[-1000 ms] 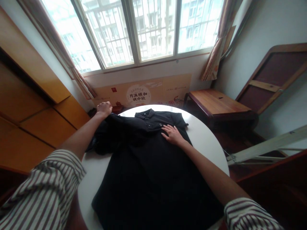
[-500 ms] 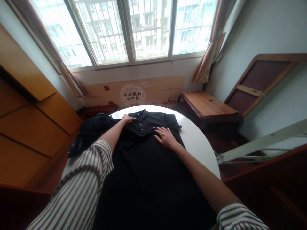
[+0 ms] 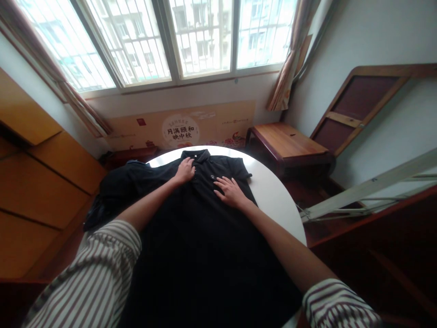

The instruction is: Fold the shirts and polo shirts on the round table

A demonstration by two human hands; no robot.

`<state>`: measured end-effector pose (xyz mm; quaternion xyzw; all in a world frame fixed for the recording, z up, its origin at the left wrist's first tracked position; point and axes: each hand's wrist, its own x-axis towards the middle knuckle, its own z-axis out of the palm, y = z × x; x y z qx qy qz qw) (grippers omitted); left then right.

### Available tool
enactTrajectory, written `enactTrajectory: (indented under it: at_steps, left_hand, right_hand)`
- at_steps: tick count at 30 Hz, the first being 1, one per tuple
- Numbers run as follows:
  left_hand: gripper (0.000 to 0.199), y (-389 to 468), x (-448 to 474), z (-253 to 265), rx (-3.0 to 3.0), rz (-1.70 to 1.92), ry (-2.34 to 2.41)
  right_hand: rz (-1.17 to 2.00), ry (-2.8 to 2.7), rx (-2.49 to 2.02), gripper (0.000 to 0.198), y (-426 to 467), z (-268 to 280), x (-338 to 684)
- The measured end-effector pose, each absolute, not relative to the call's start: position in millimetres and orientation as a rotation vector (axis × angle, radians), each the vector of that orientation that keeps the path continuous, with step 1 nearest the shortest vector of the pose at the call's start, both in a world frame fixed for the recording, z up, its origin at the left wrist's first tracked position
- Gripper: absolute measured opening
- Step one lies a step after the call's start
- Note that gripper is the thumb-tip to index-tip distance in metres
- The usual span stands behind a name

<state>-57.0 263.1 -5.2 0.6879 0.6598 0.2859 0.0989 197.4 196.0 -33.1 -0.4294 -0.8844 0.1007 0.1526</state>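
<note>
Head view: black shirt [image 3: 205, 241] lies beneath left hand [image 3: 185, 170] and right hand [image 3: 231, 192], both loosely spread, empty.

Glare from windows [image 3: 205, 38], dim foreground, perhaps slight blur

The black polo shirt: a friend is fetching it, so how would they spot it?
Before the barred window stands a round white table. The black polo shirt lies spread across it, flat and collared, unlike the bunched dark cloth at left.
</note>
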Motion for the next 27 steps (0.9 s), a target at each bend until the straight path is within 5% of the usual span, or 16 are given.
enactTrajectory:
  at_steps: [12, 15, 20, 24, 27]
  left_hand:
    - [0.053, -15.0, -79.8, -12.4, 2.511, 0.267, 1.427]
    - [0.051, -92.3, -112.6, -7.3, 2.589, 0.241, 1.447]
    - [0.072, -179.7, -154.0, -7.3, 2.788, 0.291, 1.383]
    - [0.039, -193.3, -153.0, -8.5, 2.933, 0.537, 1.343]
    - [0.038, -189.3, -138.0, -7.4, 2.931, 0.549, 1.329]
  right_hand:
    - [0.063, -2.569, -1.112, 0.03, 142.8, -6.3, 201.0]
    - [0.31, -2.713, -0.916, 0.026, 81.2, 15.6, 239.8]
    - [0.809, -2.867, -0.916, 0.048, -10.6, 37.2, 319.7]
    - [0.819, -2.779, -1.065, 0.018, -38.9, 30.9, 345.0]
    - [0.802, -2.719, -1.046, 0.022, -46.8, 26.2, 348.4]
